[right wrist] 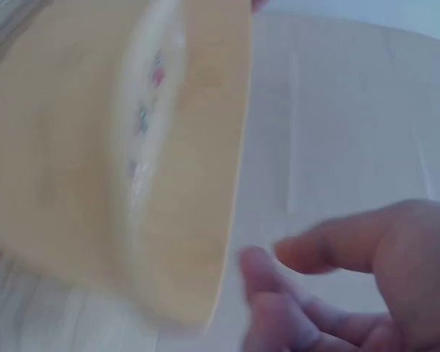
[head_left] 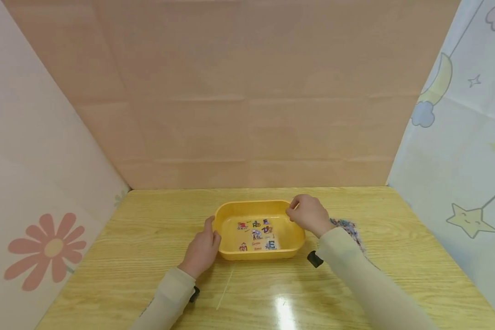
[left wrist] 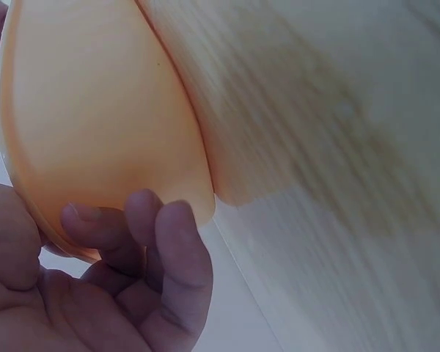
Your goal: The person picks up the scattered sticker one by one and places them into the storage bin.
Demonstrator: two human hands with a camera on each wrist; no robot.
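A yellow oval plastic basin (head_left: 260,255) stands on the wooden table, with small colourful printed pictures and letters (head_left: 256,234) across its bottom. My left hand (head_left: 202,251) holds the basin's left end. In the left wrist view its fingers (left wrist: 183,249) curl against the outer wall, the rim lying near the thumb side. Over the basin's right end is my right hand (head_left: 309,213), thumb and forefinger close together. Beside the basin wall (right wrist: 198,183), the right wrist view shows these fingertips slightly apart, with nothing visible between them.
Right of the basin, partly hidden by the right forearm, lies a heap of small multicoloured bits (head_left: 348,229). The wooden table (head_left: 148,238) meets a brown papered back wall (head_left: 247,114). Patterned white panels (head_left: 478,146) stand at both sides.
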